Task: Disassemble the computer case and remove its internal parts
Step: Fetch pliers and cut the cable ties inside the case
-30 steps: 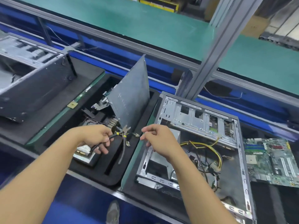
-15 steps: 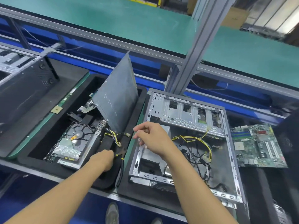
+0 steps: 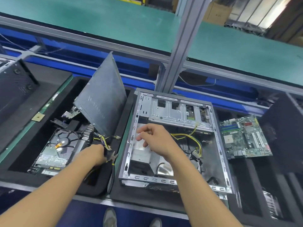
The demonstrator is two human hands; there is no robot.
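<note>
The open computer case (image 3: 219, 145) lies on its side on a black foam mat. Inside are a silver drive cage (image 3: 173, 112), a silver power supply box (image 3: 141, 157) and loose yellow and black cables (image 3: 194, 140). My right hand (image 3: 155, 140) hovers over the case's left half above the power supply box, fingers loosely curled and holding nothing. My left hand (image 3: 95, 154) is low over the right end of the black foam tray (image 3: 24, 176), gripping cutting pliers (image 3: 113, 156) whose jaws stick out to the right.
In the tray lie a hard drive (image 3: 55, 149) and a cut cable bundle (image 3: 105, 141), and a grey side panel (image 3: 105, 102) leans upright. A motherboard (image 3: 242, 136) lies right of the case. Dark cases stand at far left (image 3: 14, 89) and far right (image 3: 285, 128).
My left hand has lowered the pliers from in front of the panel down to the tray's right end. My right hand moved right and down, over the case's interior.
</note>
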